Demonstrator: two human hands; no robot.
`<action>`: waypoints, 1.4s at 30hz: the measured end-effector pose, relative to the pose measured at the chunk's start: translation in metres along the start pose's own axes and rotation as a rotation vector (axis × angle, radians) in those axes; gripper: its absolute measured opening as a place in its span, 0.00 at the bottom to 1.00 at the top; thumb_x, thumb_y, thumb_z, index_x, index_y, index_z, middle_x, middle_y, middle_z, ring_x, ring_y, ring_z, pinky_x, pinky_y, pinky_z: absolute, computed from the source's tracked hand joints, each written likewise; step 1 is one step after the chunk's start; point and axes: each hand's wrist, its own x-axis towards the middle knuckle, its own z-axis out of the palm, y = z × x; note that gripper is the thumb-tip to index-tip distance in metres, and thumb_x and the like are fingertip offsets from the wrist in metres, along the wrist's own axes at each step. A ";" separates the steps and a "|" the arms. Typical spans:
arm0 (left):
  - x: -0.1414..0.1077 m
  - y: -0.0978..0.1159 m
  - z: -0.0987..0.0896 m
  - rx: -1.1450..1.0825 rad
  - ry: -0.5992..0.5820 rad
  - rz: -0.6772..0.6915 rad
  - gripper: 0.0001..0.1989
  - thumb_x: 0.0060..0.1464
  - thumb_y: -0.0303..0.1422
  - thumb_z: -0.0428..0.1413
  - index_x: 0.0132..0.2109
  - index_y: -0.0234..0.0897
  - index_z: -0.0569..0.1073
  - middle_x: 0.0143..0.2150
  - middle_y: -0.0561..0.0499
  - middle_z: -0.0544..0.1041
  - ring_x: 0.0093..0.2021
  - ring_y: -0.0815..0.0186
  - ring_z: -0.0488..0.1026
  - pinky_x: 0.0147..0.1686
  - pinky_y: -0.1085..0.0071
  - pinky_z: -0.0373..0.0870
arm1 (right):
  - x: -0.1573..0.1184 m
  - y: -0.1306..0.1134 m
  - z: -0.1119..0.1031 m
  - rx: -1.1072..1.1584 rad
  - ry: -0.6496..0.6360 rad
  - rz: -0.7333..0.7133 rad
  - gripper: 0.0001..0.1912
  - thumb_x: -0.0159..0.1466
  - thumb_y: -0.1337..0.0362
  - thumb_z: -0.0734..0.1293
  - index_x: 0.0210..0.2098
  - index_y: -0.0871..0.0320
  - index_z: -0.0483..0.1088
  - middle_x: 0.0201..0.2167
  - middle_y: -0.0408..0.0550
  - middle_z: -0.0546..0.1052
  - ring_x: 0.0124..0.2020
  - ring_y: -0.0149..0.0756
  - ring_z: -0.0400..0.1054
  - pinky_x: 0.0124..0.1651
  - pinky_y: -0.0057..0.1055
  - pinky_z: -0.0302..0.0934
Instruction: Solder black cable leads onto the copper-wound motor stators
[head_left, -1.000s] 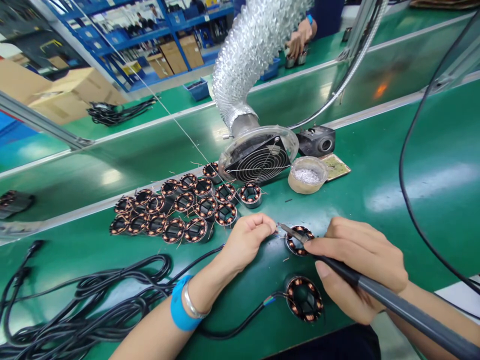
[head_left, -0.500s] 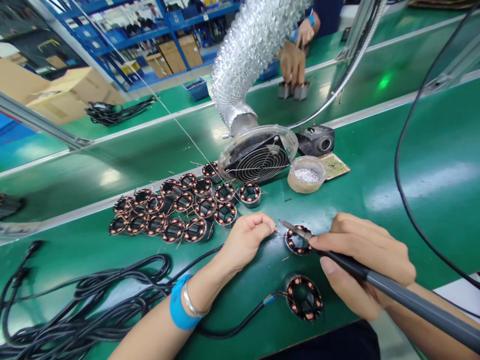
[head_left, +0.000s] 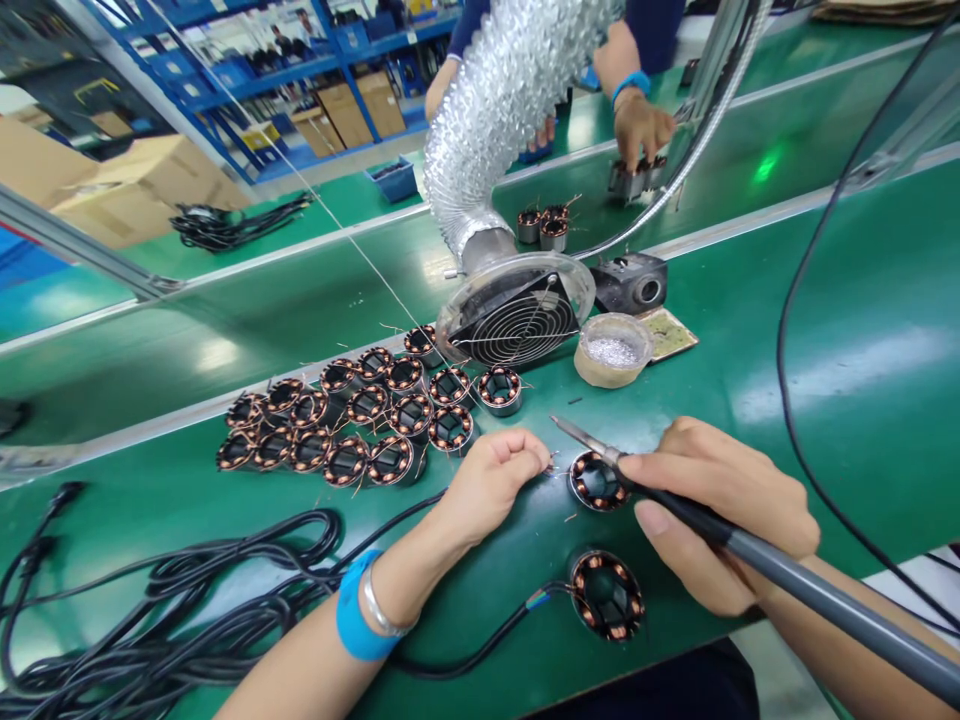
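My right hand (head_left: 724, 510) grips a soldering iron (head_left: 750, 550), its metal tip pointing up and left above a copper-wound stator (head_left: 598, 481). Just left of that stator, my left hand (head_left: 499, 480) is closed in a pinch at thin wires; what exactly lies between the fingertips is too small to tell. The iron's tip is apart from the wires. Nearer to me lies another stator (head_left: 607, 595), joined to a black cable (head_left: 495, 640). A round tub (head_left: 613, 350) holding shiny bits stands beyond my hands.
Several stators (head_left: 367, 404) stand in rows at the left. Coiled black cables (head_left: 187, 600) lie front left. A fan hood (head_left: 517, 315) with a silver duct (head_left: 487, 130) stands mid-table. Across the table, a person's hand (head_left: 641, 125) holds stators. A black cord (head_left: 787, 370) hangs at the right.
The iron's tip has moved slightly up and left, away from the wires. My left hand stays put. The other person's hand has shifted right, and several stators now show behind the hood.
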 end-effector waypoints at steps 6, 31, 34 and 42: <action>-0.009 0.007 -0.002 0.000 -0.149 0.031 0.16 0.51 0.44 0.57 0.27 0.36 0.65 0.20 0.61 0.54 0.21 0.73 0.46 0.23 0.73 0.45 | 0.000 0.012 0.012 -0.016 -0.083 0.068 0.18 0.64 0.76 0.65 0.51 0.55 0.71 0.29 0.42 0.78 0.25 0.29 0.71 0.29 0.26 0.67; -0.015 0.012 -0.012 0.197 -0.226 0.124 0.17 0.60 0.44 0.54 0.32 0.34 0.67 0.26 0.57 0.60 0.27 0.71 0.54 0.27 0.74 0.52 | -0.001 0.014 0.025 0.129 -0.155 0.077 0.16 0.62 0.77 0.65 0.47 0.57 0.71 0.35 0.43 0.78 0.31 0.28 0.72 0.38 0.24 0.69; -0.014 0.007 -0.009 0.046 -0.217 0.041 0.18 0.55 0.45 0.58 0.31 0.35 0.66 0.23 0.59 0.58 0.23 0.74 0.50 0.22 0.75 0.46 | -0.001 0.014 0.028 0.075 -0.155 0.027 0.14 0.63 0.76 0.65 0.47 0.57 0.72 0.30 0.43 0.77 0.28 0.29 0.70 0.33 0.26 0.67; -0.014 0.002 -0.001 -0.216 -0.160 -0.109 0.14 0.49 0.41 0.60 0.29 0.36 0.65 0.18 0.65 0.49 0.17 0.77 0.39 0.16 0.74 0.34 | -0.005 0.014 0.026 0.070 -0.144 0.098 0.16 0.62 0.75 0.66 0.48 0.55 0.70 0.34 0.43 0.78 0.27 0.28 0.70 0.34 0.25 0.68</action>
